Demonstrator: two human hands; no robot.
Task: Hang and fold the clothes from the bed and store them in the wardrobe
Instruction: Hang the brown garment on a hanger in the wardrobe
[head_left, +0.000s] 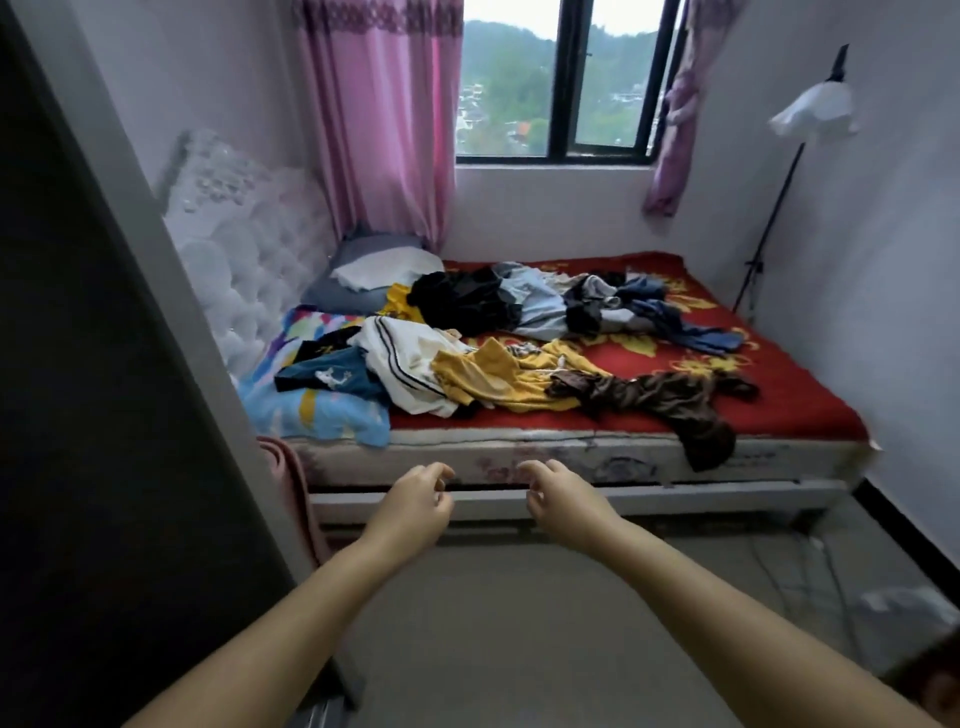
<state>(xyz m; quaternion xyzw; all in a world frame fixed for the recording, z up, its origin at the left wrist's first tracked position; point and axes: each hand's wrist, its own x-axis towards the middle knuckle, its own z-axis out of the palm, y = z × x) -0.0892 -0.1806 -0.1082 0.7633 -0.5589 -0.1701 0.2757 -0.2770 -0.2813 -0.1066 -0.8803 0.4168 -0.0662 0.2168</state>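
- Left hand (410, 506) and right hand (563, 501) reach out side by side, fingers loosely curled, holding nothing.
- Clothes (498, 338) lie in a messy pile on the bed (779, 405), far from both hands.

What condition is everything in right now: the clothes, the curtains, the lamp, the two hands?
Left hand: fingers loosely curled, holding nothing.
Right hand: fingers loosely curled, holding nothing.
Yellow garment: crumpled on the red bedspread.
Brown patterned garment: draped over the bed's near edge.
White striped garment: in a heap, unfolded.
Black garment: bunched up.
Pink curtain: hanging, drawn aside.
Dark-framed window: looks closed.
White-shaded floor lamp: appears unlit.
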